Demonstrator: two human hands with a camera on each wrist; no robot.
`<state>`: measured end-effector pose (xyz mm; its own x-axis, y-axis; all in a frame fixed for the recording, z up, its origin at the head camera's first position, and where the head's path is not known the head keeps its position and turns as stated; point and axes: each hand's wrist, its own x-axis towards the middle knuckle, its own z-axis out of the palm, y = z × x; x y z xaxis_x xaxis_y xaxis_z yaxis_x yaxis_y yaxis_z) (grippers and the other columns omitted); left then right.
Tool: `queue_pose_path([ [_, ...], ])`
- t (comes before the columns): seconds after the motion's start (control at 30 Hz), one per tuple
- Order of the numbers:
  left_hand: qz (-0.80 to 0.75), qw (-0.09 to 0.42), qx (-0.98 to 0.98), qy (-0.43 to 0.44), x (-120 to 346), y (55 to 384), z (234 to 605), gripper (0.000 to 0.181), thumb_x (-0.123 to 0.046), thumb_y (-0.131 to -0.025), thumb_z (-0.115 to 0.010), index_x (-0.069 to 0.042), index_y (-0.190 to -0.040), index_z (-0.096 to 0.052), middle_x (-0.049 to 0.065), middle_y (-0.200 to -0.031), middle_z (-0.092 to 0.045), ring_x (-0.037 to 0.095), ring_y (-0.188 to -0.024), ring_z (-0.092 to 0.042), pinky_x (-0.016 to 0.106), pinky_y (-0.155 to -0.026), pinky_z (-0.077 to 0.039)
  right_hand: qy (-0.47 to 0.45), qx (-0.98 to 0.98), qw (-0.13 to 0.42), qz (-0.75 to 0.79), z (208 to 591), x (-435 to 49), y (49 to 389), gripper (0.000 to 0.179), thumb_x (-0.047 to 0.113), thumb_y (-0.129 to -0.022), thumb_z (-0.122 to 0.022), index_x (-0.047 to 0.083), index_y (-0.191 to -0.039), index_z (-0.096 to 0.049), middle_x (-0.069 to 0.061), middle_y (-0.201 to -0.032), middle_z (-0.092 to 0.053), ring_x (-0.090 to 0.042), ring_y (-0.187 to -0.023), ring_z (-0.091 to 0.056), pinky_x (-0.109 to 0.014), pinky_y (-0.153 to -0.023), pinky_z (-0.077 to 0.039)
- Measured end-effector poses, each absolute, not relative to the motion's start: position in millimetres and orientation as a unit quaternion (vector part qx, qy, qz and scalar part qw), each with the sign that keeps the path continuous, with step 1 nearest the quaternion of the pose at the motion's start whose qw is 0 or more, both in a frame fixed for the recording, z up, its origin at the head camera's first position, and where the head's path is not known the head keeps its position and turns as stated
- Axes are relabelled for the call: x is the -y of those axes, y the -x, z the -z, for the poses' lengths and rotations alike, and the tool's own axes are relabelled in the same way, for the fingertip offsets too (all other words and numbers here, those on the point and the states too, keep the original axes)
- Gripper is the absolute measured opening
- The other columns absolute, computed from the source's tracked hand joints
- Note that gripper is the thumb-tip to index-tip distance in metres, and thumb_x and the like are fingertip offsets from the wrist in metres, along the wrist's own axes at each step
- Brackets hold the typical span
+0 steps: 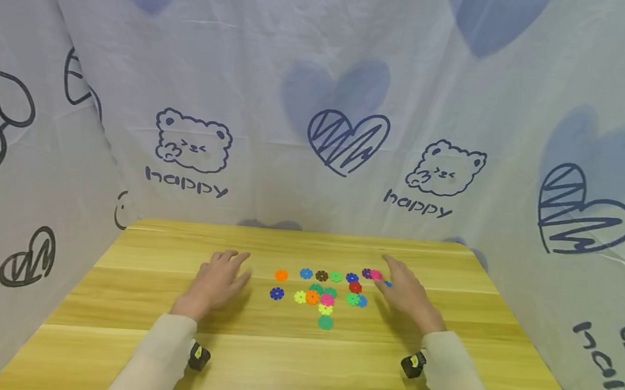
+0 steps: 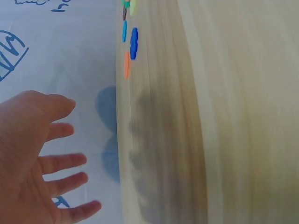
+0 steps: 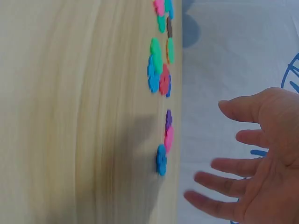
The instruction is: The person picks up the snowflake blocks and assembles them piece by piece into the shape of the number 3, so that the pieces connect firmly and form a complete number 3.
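Observation:
Several flat, notched plastic discs in many colours lie scattered on the wooden table between the two hands. My left hand (image 1: 214,284) hovers left of them with its fingers spread, nearest an orange disc (image 1: 281,275) and a dark blue disc (image 1: 276,294). The left wrist view shows that palm holding nothing. On the other side my right hand (image 1: 405,291) is held above the table, fingers apart, near a pink disc (image 1: 375,275). A blue disc (image 3: 161,160) beside it is partly hidden by this hand in the head view. Some discs overlap, such as a green disc (image 1: 352,299) on a blue one.
The light wooden table (image 1: 261,363) has a white cloth (image 1: 271,181) with hearts and bears hanging behind it and at both sides. Small black devices (image 1: 199,357) sit at both wrists. A lone green disc (image 1: 325,322) lies closest to the front.

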<state>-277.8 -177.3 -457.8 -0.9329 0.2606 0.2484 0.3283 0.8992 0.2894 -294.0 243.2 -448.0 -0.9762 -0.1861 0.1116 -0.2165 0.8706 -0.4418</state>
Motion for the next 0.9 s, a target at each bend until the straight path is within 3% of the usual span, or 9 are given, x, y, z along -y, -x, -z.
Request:
queue_pose_path([
  [0.1,0.194,0.091,0.961,0.172,173.5,277.7,458.7,0.043,-0.027,-0.104,-0.06,-0.005,-0.141,-0.06,0.024,-0.138,-0.061,0.048,-0.127,-0.055,0.068,-0.1,-0.049,-0.106,0.955,0.02,-0.278,452.7,-236.3,298.1,0.063,0.018,-0.102,-0.063,0.0,-0.157,-0.035,-0.031,-0.153,-0.048,-0.05,-0.136,-0.051,-0.062,-0.113,-0.044],
  [0.27,0.231,0.078,0.95,0.197,163.0,279.5,462.4,0.035,-0.019,-0.101,-0.065,-0.002,-0.131,-0.067,0.021,-0.129,-0.067,0.044,-0.121,-0.06,0.061,-0.104,-0.05,-0.115,0.941,0.013,-0.319,457.9,-220.1,299.7,0.054,0.013,-0.099,-0.066,0.0,-0.148,-0.048,-0.031,-0.135,-0.063,-0.043,-0.113,-0.069,-0.054,-0.096,-0.058],
  [0.43,0.251,0.063,0.943,0.21,151.8,284.3,466.6,0.031,-0.016,-0.1,-0.066,-0.001,-0.127,-0.069,0.019,-0.126,-0.069,0.04,-0.119,-0.062,0.057,-0.108,-0.049,-0.134,0.934,0.005,-0.333,458.8,-200.8,298.2,0.041,0.009,-0.097,-0.069,-0.001,-0.137,-0.06,-0.028,-0.128,-0.068,-0.038,-0.105,-0.072,-0.046,-0.088,-0.062],
  [0.7,0.271,0.039,0.934,0.231,136.5,291.1,473.1,0.026,-0.005,-0.095,-0.069,0.001,-0.121,-0.072,0.019,-0.122,-0.071,0.038,-0.116,-0.064,0.055,-0.107,-0.05,-0.157,0.916,-0.009,-0.368,466.7,-174.8,295.9,0.034,0.007,-0.095,-0.072,0.002,-0.129,-0.067,-0.02,-0.122,-0.072,-0.035,-0.107,-0.07,-0.047,-0.093,-0.06],
  [0.9,0.272,0.009,0.937,0.219,124.4,290.8,474.0,0.028,-0.006,-0.092,-0.074,-0.001,-0.12,-0.073,0.018,-0.117,-0.07,0.035,-0.111,-0.064,0.052,-0.102,-0.053,-0.176,0.914,-0.018,-0.364,478.3,-157.4,298.4,0.031,0.008,-0.093,-0.075,0.005,-0.123,-0.07,-0.014,-0.114,-0.074,-0.025,-0.096,-0.07,-0.039,-0.086,-0.061],
])
